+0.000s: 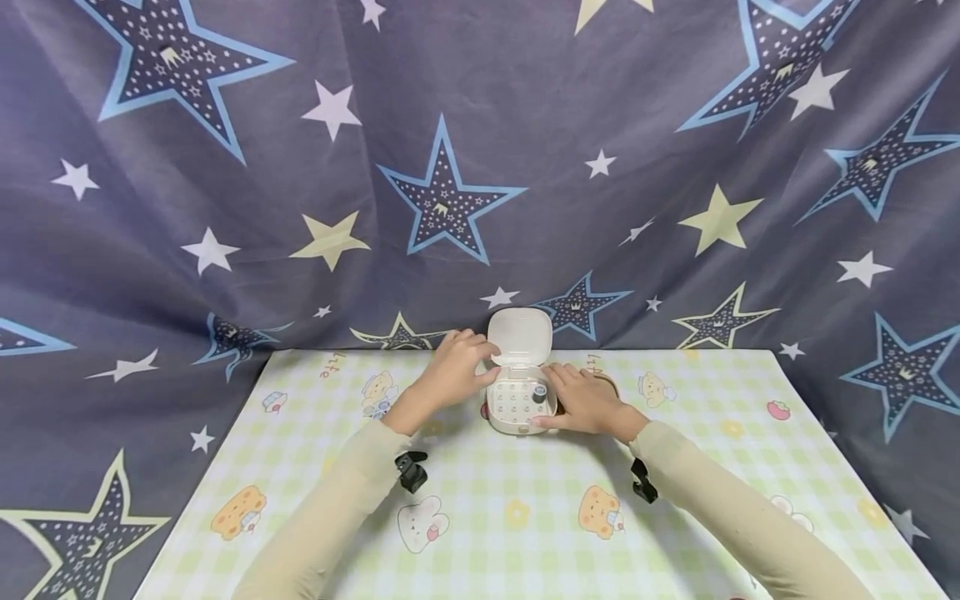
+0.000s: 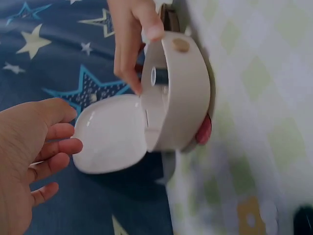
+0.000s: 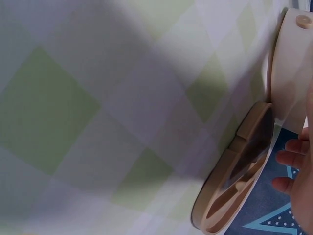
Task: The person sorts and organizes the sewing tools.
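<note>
A white sewing box (image 1: 522, 423) stands on the table with its lid (image 1: 520, 337) raised at the back. Short pegs fill its inside, and one dark thread spool (image 1: 539, 392) sits on the right. My right hand (image 1: 588, 402) holds the box's right side, thumb at the front rim and fingers reaching toward the hinge. Beside the lid's left edge is my left hand (image 1: 455, 367), its fingers loosely bent and nothing in them. In the left wrist view the left fingers (image 2: 58, 147) come close to the lid (image 2: 111, 133); contact is unclear.
A tan compartmented tray (image 3: 234, 177) with a dark piece in it lies right of the box, partly hidden by the right hand in the head view. A small red rounded thing (image 2: 204, 129) shows at the box's left side. A star-patterned curtain (image 1: 442, 192) hangs behind the table.
</note>
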`<state>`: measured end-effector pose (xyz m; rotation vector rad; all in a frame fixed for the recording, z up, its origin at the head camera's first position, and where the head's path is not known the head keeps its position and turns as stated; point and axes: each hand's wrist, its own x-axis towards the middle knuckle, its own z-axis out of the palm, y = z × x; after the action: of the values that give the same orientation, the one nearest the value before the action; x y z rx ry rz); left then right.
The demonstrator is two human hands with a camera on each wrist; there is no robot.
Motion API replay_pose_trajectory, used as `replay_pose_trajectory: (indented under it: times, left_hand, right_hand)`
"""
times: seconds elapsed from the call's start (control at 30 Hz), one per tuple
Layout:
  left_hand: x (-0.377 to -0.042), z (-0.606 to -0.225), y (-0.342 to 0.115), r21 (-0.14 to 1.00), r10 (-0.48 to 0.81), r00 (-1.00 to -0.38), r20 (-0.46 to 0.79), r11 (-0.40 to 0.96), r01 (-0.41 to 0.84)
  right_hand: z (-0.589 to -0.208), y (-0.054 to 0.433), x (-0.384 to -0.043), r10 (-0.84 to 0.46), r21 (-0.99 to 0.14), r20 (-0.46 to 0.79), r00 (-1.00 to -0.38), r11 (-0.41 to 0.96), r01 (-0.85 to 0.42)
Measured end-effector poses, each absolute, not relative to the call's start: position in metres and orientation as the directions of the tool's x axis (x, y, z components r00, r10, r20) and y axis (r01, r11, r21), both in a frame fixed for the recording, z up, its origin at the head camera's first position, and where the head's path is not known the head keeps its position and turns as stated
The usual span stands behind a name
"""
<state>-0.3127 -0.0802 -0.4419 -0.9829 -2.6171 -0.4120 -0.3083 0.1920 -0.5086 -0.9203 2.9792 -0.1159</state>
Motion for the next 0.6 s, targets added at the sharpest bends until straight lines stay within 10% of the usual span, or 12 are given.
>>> replay_pose_trajectory:
  times: [0.6]
  left_hand:
    - [-0.291,-0.456,-0.174,0.116,0.515,-0.774,0.367,0.801,0.587]
  right_hand:
    - [-0.512,0.193,-0.31,-0.584,-0.089,0.039,-0.811,0.806,-0.585]
